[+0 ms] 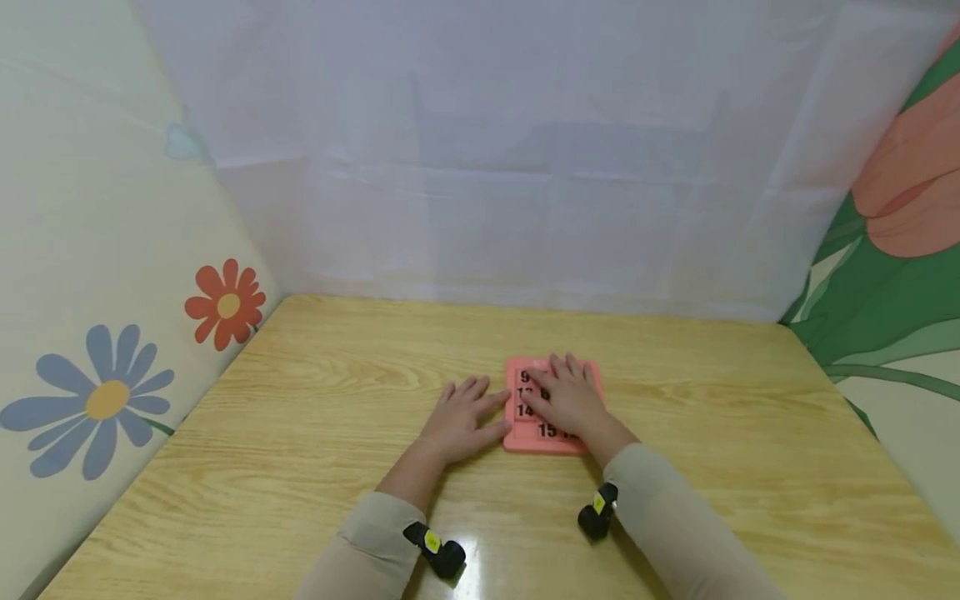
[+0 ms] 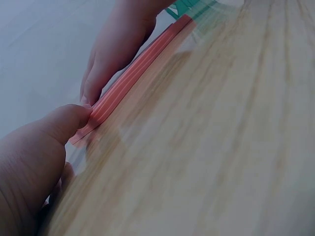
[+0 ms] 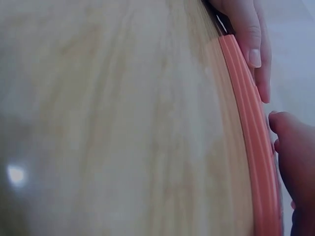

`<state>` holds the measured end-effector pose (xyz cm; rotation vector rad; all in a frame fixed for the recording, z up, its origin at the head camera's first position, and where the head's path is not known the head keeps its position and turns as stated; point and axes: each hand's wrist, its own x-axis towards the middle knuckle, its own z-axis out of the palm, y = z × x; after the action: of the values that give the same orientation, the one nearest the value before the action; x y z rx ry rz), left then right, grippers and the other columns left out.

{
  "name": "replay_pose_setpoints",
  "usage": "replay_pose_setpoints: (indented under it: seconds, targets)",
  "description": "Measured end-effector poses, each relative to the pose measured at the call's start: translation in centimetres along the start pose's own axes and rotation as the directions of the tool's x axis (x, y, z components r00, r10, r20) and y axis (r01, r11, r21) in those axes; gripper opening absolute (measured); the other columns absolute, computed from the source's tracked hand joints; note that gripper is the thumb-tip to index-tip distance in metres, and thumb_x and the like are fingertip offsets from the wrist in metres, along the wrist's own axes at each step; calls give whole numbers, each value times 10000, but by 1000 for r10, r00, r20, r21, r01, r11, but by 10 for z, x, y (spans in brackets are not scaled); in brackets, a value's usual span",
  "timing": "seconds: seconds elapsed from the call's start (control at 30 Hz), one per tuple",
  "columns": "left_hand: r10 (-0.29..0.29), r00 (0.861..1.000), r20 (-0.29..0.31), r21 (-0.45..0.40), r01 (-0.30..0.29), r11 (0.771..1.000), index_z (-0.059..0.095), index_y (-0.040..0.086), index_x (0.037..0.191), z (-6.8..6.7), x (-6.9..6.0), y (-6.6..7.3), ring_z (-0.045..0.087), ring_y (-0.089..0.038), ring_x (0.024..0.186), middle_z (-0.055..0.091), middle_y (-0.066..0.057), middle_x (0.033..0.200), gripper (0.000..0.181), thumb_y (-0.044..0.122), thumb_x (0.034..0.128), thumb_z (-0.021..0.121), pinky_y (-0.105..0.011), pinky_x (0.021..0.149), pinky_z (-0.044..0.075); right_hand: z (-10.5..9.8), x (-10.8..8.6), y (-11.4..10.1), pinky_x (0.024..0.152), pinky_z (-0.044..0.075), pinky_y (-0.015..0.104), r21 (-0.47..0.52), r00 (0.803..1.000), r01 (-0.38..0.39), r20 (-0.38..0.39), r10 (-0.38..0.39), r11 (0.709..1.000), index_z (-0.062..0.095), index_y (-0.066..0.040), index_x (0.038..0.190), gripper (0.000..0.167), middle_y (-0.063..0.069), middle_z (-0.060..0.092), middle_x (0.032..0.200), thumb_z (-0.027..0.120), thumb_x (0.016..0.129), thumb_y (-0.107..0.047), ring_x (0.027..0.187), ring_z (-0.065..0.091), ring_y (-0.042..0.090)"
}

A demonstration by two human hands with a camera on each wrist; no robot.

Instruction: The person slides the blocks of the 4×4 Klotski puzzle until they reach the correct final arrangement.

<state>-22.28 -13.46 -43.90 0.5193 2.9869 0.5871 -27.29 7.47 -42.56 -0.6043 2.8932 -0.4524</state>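
Observation:
A pink sliding number puzzle [image 1: 543, 447] lies flat on the table, with black numbers such as 9, 14 and 15 on its tiles. My left hand [image 1: 459, 423] is at its left side, thumb and forefinger reaching its edge, the fingers spread and fairly straight. Across the right part of the puzzle lies my right hand [image 1: 572, 405], its fingers extended over the tiles and hiding several numbers. In the left wrist view the left thumb [image 2: 69, 120] touches the puzzle's ridged side [image 2: 140, 66]. The right wrist view shows that side [image 3: 251, 118] with both hands above it.
The wood-grain table [image 1: 315, 467] runs back to a white sheet [image 1: 487, 167]. Flower-printed cloth [image 1: 105, 250] stands on the left, and another printed cloth [image 1: 900, 250] on the right. Each sleeve cuff carries a small black camera [image 1: 447, 559].

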Motion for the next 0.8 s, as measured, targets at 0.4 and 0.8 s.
replay_pose_setpoints:
  seconds: [0.4,0.8]
  targets:
    - [3,1000,-5,-7,-3,1000,458,276,1473,1,0,0,190,-356,1510,294,-133,1604,582,549,960,491,-561,1240,79,-1,1,-1,1232,34,596,16,1000,-23,9,23,1000,399,-243,1511,603,142,169,1644,387,1004,-568,1528,37,382]
    - [-5,1000,4,-7,5,1000,451,282,1477,0,0,1,177,-351,1515,290,-132,1607,575,538,964,496,-552,1243,67,3,-14,0,1233,58,590,10,999,32,-8,-32,999,425,-271,1495,577,123,201,1639,386,1003,-569,1522,62,402]
